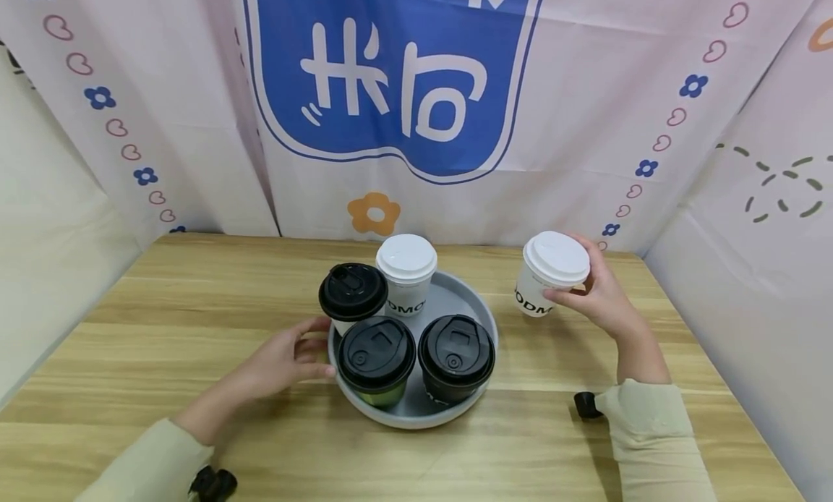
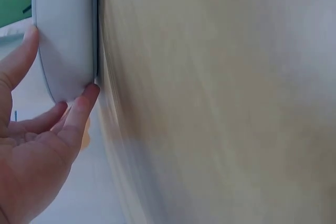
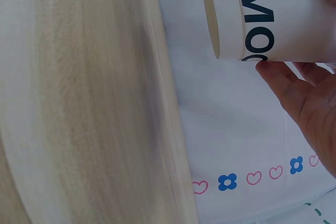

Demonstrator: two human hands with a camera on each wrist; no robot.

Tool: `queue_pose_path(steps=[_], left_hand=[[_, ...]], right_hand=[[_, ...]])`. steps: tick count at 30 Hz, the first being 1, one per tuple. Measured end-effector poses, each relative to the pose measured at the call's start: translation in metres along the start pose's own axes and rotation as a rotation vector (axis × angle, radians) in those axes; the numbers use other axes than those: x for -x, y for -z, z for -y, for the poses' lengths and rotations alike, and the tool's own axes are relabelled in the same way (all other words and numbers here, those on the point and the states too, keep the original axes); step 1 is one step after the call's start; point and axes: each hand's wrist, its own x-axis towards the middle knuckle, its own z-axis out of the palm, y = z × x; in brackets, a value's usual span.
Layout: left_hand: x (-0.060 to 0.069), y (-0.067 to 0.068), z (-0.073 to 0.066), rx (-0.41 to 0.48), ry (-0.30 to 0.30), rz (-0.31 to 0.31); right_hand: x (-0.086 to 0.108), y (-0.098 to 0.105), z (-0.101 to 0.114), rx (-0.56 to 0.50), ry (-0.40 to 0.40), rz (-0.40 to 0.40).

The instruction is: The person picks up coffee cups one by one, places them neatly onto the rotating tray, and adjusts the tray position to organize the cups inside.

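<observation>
My right hand grips a white paper cup with a white lid, thumb on its near side. In the right wrist view this cup is off the table, its base rim showing, dark letters on its side. My left hand holds the left rim of a round grey tray. In the left wrist view, its thumb and fingertips touch the tray wall. Standing on the tray are a white-lidded cup, a black-lidded white cup, a green cup and a dark cup, both black-lidded.
The wooden table runs back to a printed cloth with a blue emblem. White cloth sides stand at left and right. A small black device sits at the right cuff, another at the left.
</observation>
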Motion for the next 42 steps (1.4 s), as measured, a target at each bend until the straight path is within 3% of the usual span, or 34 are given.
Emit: queue_pose_path(steps=[25, 42], left_hand=[[-0.022, 0.025, 0.004, -0.037, -0.038, 0.167], [-0.033, 0.034, 0.007, -0.050, -0.066, 0.235]], right_hand=[[0.000, -0.002, -0.005, 0.010, 0.017, 0.002], [-0.001, -0.002, -0.006, 0.012, 0.004, 0.004]])
